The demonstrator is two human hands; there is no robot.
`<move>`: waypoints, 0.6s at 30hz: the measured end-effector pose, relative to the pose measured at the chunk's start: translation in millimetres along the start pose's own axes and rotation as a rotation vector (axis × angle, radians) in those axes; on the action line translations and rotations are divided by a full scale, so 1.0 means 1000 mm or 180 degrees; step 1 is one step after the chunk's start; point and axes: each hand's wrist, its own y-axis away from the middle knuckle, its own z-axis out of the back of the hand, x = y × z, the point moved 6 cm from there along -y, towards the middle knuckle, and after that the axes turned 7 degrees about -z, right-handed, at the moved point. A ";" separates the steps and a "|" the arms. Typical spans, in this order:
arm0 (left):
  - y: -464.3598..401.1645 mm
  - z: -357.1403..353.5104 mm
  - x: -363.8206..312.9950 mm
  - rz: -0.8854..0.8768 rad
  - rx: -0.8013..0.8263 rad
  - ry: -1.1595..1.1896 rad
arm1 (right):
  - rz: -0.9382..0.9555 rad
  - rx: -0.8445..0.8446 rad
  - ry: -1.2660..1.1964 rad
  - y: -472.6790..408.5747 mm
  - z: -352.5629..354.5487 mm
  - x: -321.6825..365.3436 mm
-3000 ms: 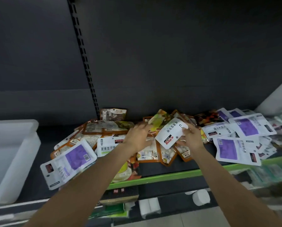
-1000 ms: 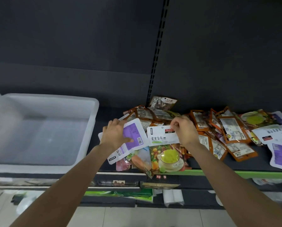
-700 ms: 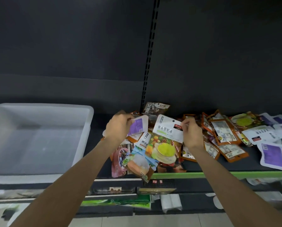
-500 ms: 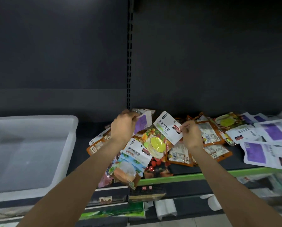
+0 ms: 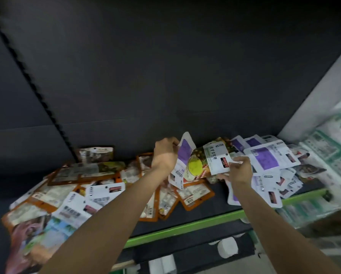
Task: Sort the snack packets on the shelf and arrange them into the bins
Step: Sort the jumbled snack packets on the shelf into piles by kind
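— Since half a second ago both hands have carried their packets to the right along the shelf (image 5: 215,196), and the white bin seen at 9 o'clock then is out of view.

— What do the hands hold?

— Left hand (image 5: 165,153) grips a purple packet (image 5: 182,161) by its upper edge, fingers curled over it; the packet hangs tilted. Right hand (image 5: 239,170) pinches a fruit packet (image 5: 207,162) at its white header, thumb on top.

— Do the two packets touch?

— They overlap at the middle; the purple one lies in front of the fruit one's left edge.

— And the rest?

— Orange packets (image 5: 193,191) spread from 6 to 9 o'clock of the hands. A purple pile (image 5: 268,159) lies at 3 o'clock, just beside the right hand. One brown packet (image 5: 95,154) leans on the dark back wall at 9 o'clock. The shelf's green lip (image 5: 185,224) runs below the forearms.
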 end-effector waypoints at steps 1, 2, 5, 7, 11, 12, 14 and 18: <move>-0.008 -0.016 -0.009 0.0039 -0.0008 0.0071 | 0.0027 -0.0035 -0.0031 -0.013 0.012 0.003; -0.014 -0.031 -0.018 0.0069 -0.0014 0.0108 | 0.0161 -0.0101 0.0154 -0.027 0.023 0.007; -0.031 -0.075 -0.039 0.0080 0.0011 0.0114 | 0.0487 -0.0221 0.0773 -0.062 0.050 0.019; -0.039 -0.102 -0.056 -0.0024 0.0085 0.0112 | 0.0789 -0.0328 0.1376 -0.081 0.062 0.026; -0.046 -0.149 -0.081 -0.0183 0.0543 0.0494 | 0.1859 0.0092 0.2131 -0.079 0.054 0.038; -0.044 -0.159 -0.082 -0.0187 0.0821 0.0656 | 0.2024 0.0325 0.2174 -0.075 0.046 0.038; -0.038 -0.175 -0.077 -0.0313 0.1352 0.0740 | 0.2104 0.0694 0.2234 -0.074 0.031 0.031; -0.025 -0.174 -0.042 -0.0334 0.2178 -0.0002 | 0.2186 0.0463 0.2750 -0.093 0.029 0.030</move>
